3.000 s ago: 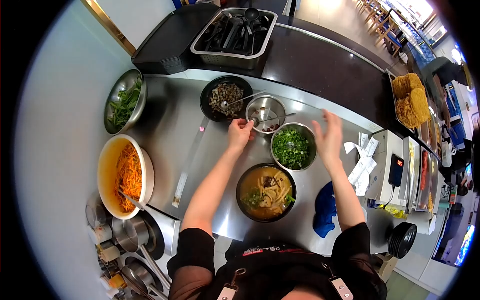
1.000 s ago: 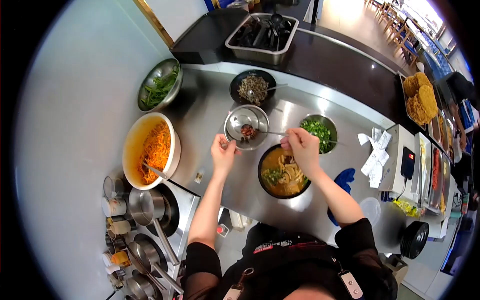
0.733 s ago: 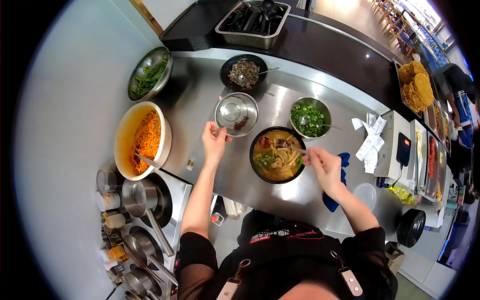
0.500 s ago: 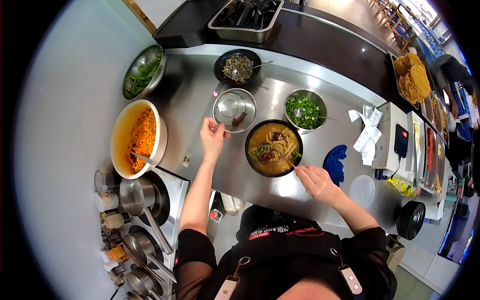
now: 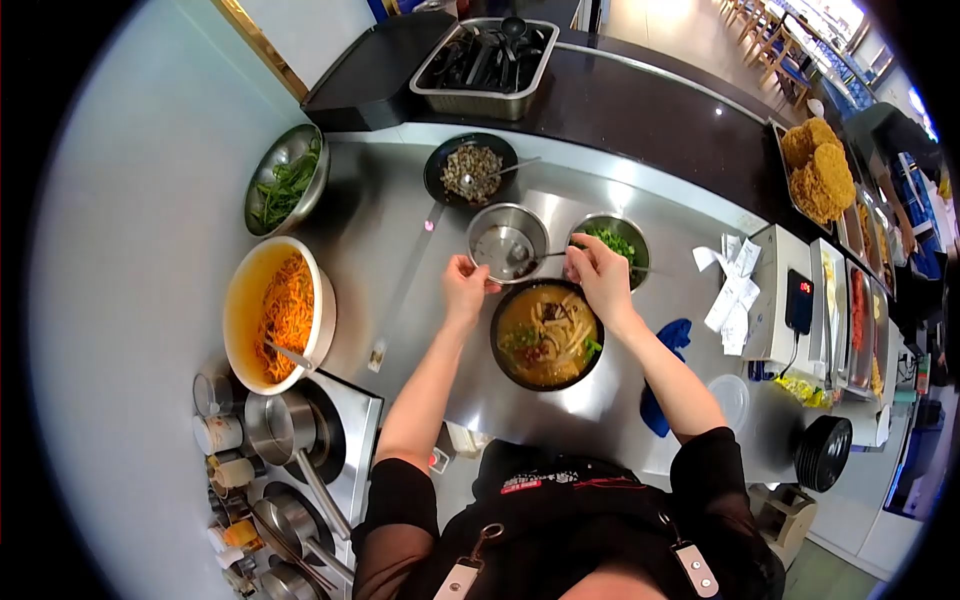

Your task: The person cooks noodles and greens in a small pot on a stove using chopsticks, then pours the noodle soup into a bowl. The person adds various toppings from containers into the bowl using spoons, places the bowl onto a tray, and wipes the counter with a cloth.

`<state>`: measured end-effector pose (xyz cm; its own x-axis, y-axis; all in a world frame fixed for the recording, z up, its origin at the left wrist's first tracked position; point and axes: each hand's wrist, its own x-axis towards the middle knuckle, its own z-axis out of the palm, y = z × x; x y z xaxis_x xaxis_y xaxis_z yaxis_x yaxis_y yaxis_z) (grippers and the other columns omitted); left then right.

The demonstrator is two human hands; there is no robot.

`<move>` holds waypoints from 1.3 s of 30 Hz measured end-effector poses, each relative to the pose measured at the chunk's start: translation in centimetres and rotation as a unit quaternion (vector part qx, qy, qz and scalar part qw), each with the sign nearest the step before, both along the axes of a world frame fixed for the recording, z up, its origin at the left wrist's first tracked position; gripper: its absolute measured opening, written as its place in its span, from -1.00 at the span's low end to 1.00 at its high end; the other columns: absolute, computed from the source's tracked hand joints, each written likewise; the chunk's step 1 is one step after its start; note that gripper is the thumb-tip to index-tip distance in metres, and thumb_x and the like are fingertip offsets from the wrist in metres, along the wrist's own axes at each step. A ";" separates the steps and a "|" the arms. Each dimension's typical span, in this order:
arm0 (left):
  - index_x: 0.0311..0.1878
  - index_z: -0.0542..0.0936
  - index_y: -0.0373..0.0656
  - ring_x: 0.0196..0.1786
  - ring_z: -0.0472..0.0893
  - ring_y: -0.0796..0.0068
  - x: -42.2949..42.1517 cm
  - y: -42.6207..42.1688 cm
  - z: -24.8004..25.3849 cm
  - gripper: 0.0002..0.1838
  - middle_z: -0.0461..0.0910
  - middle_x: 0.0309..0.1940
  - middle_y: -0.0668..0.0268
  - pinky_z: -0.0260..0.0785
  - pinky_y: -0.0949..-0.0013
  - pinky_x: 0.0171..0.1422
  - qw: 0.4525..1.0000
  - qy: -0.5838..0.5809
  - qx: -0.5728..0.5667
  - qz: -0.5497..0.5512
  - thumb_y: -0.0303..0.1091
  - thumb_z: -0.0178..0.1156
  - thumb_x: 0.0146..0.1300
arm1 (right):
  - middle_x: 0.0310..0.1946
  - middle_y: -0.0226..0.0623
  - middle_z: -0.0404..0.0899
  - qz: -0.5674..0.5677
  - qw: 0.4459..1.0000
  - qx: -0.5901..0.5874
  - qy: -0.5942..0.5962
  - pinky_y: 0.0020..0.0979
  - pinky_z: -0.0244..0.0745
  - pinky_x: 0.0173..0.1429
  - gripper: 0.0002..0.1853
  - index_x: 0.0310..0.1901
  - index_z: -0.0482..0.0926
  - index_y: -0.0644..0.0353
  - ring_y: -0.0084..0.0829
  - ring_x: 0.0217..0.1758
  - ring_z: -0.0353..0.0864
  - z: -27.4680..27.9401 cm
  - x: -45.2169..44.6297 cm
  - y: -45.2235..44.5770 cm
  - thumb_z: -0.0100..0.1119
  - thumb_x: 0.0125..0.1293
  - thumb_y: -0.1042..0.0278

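My left hand [image 5: 470, 290] pinches the near-left rim of a steel bowl [image 5: 487, 228] that holds a little dark red food. My right hand [image 5: 600, 277] is closed on the handle of a spoon [image 5: 548, 256], whose head is inside that steel bowl. Just below both hands sits a black soup bowl [image 5: 547, 336] with broth, pale strips, greens and a small red heap. Partly hidden behind my right hand is a steel bowl of chopped green onion [image 5: 622, 243]. A black bowl of diced brown food [image 5: 472, 172] with a spoon stands behind.
To the left are a tub of shredded carrot [image 5: 290, 315], a bowl of green leaves [image 5: 288, 184] and pots [image 5: 282, 426] on a stove. On the right lie a blue cloth [image 5: 665, 375], paper slips [image 5: 733, 290], a clear lid [image 5: 728, 400] and a tray of fried food [image 5: 820, 170].
My right hand has moved from beside the soup bowl up to the steel bowl, bringing the spoon into it. The steel bowl has shifted right, nearer the green onion. Red food now lies on the soup.
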<state>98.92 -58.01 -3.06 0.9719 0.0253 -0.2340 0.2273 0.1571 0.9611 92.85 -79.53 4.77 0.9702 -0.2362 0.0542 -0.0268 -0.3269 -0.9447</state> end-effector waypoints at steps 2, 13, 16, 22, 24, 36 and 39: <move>-0.25 0.34 -0.24 -0.46 0.61 0.43 1.1 -1.5 -0.6 -0.84 0.48 -0.37 0.25 0.59 0.41 -0.46 0.999 0.042 -0.003 -0.003 -0.58 0.14 0.22 | -0.39 -0.20 0.56 -0.051 0.972 -0.225 -0.046 -0.35 0.48 -0.25 -0.64 0.07 0.51 0.32 -0.36 -0.33 0.57 0.6 1.6 -0.8 0.20 0.31 0.32; -0.10 0.36 -0.20 -0.42 0.59 0.47 7.9 -6.3 -2.4 -0.70 0.48 -0.31 0.27 0.54 0.40 -0.39 0.990 0.098 -0.067 -0.080 -0.21 0.20 0.34 | -0.02 0.10 0.55 -0.018 0.949 -0.315 -0.001 -0.18 0.44 0.13 -0.56 0.04 0.50 0.32 0.01 0.09 0.53 -3.4 22.2 -2.7 0.30 0.17 0.29; 0.00 0.33 -0.21 -0.42 0.59 0.46 10.7 -3.2 -4.9 -0.63 0.46 -0.26 0.24 0.52 0.41 -0.39 0.986 0.115 -0.037 0.118 -0.13 0.14 0.37 | -0.21 -0.01 0.64 0.014 0.951 -0.302 0.059 -0.21 0.49 0.01 -0.62 -0.11 0.61 0.31 -0.08 -0.08 0.62 -6.3 25.6 -2.5 0.38 0.08 0.25; 0.20 0.28 -0.27 -0.41 0.60 0.42 15.1 1.3 -5.2 -0.60 0.45 -0.23 0.20 0.54 0.38 -0.39 0.978 0.075 -0.071 0.181 -0.31 0.07 0.40 | -0.38 -0.09 0.66 0.007 0.947 -0.314 0.070 -0.21 0.52 -0.09 -0.73 -0.27 0.68 0.25 -0.12 -0.26 0.64 -5.5 25.8 1.1 0.41 0.02 0.28; 0.28 0.26 -0.30 -0.42 0.62 0.41 15.2 1.5 -5.2 -0.57 0.46 -0.23 0.20 0.56 0.37 -0.41 0.982 0.068 -0.045 0.168 -0.46 0.03 0.38 | -0.40 -0.09 0.65 0.007 0.898 -0.439 -0.011 -0.19 0.51 -0.11 -0.75 -0.29 0.68 0.25 -0.10 -0.26 0.64 -6.0 25.0 0.6 0.40 0.02 0.29; 0.28 0.29 -0.38 -0.49 0.62 0.44 15.7 1.5 -4.7 -0.55 0.53 -0.32 0.19 0.55 0.42 -0.45 0.982 0.067 -0.060 0.169 -0.52 -0.01 0.32 | -0.44 -0.17 0.68 0.144 0.988 -0.037 -0.037 -0.43 0.49 -0.30 -0.79 -0.14 0.65 0.33 -0.45 -0.44 0.62 -3.7 24.4 4.0 0.21 0.24 0.41; 0.28 0.29 -0.39 -0.51 0.61 0.45 15.6 1.4 -4.6 -0.54 0.54 -0.34 0.19 0.55 0.42 -0.46 0.982 0.070 -0.048 0.167 -0.53 -0.01 0.31 | -0.38 -0.13 0.65 0.162 0.963 -0.133 -0.166 -0.37 0.50 -0.24 -0.81 -0.16 0.62 0.37 -0.32 -0.40 0.62 -2.9 23.3 5.4 0.15 0.29 0.44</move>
<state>114.56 -56.59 -7.65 0.8716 0.3077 -0.3815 0.2763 0.3344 0.9010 116.19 -74.12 1.89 0.9091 0.1421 0.3916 0.4075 -0.4986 -0.7651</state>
